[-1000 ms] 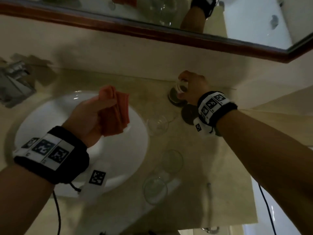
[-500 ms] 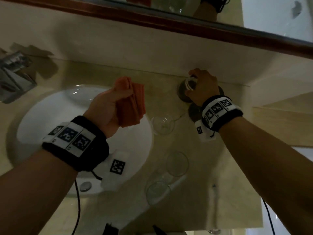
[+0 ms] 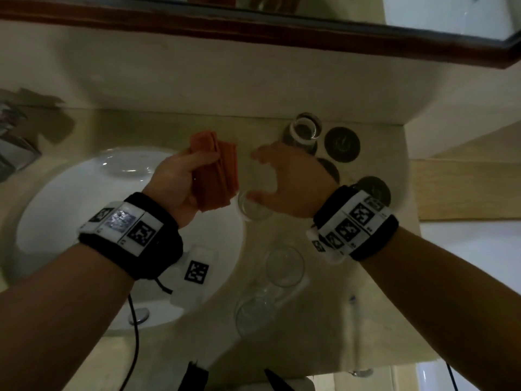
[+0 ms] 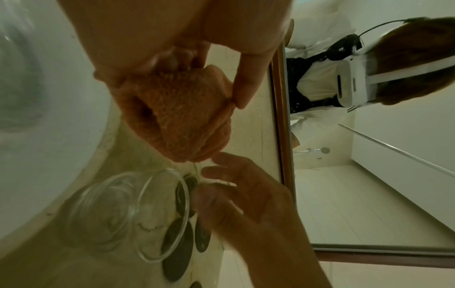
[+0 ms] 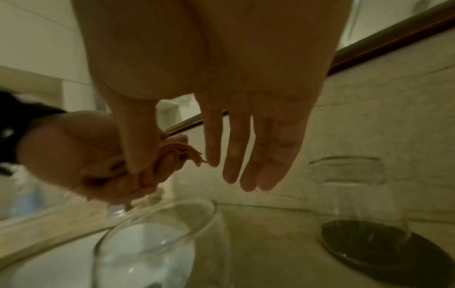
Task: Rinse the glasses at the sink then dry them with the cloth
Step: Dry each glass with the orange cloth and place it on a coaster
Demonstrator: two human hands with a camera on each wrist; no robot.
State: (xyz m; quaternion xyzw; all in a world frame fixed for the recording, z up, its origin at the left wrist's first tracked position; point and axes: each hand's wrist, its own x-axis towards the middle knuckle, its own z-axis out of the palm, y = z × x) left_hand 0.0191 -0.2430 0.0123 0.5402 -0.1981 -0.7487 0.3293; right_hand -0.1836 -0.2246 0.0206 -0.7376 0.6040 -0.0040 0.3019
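Note:
My left hand (image 3: 194,173) grips a folded orange cloth (image 3: 222,176) above the right rim of the white sink (image 3: 84,221); the cloth (image 4: 177,120) fills the left wrist view. My right hand (image 3: 255,176) is open with straight fingers (image 5: 234,152), empty, just above a clear glass (image 3: 252,210) standing beside the sink. That glass (image 5: 152,243) is right under the palm. Another glass (image 3: 304,134) stands on a dark coaster at the back wall. Two more glasses (image 3: 284,266) (image 3: 253,314) stand nearer me on the counter.
Dark round coasters (image 3: 342,143) (image 3: 375,190) lie on the beige counter right of my hand. The faucet (image 3: 14,150) is at the far left. A wood-framed mirror (image 3: 253,29) runs along the wall above. A cable hangs from my left wrist.
My right hand let go of the glass on the back coaster and moved left and nearer, opening over the glass by the sink. The left hand carried the cloth rightward towards it.

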